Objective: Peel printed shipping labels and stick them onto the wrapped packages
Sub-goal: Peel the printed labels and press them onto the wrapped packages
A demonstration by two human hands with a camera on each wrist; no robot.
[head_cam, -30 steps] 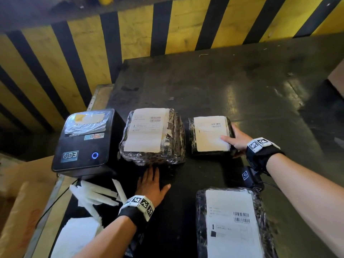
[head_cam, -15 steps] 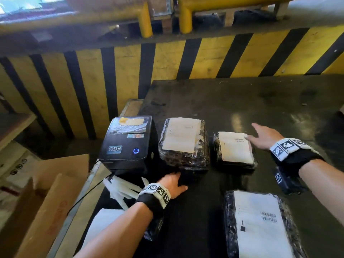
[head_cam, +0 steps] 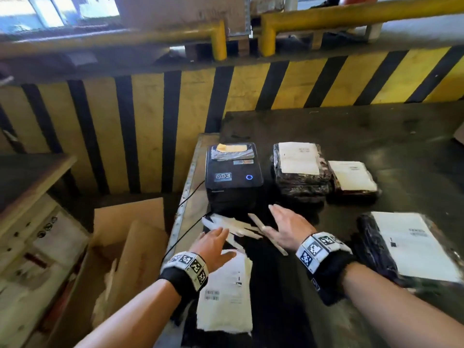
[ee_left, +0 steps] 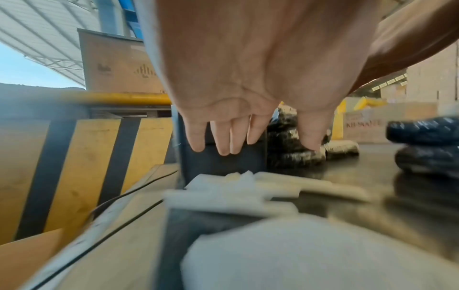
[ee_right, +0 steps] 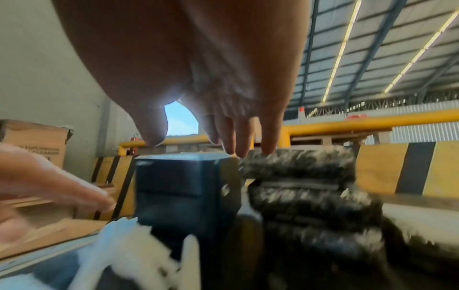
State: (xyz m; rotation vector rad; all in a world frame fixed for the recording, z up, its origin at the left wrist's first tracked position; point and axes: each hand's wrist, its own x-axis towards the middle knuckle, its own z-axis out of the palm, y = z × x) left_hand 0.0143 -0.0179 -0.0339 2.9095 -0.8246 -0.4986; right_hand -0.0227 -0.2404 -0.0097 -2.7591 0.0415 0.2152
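Printed labels by label printer, left hand and right hand hovering (fingers spread, holding nothing)

From my head view, the largest wrapped package at lower right runs off the frame's right edge, and its label print is too smeared to read. The label sheet at bottom centre is partly covered by my left hand. In my right wrist view, the printer and the package stack at centre are motion-blurred; I cannot make out whether my right hand touches anything.
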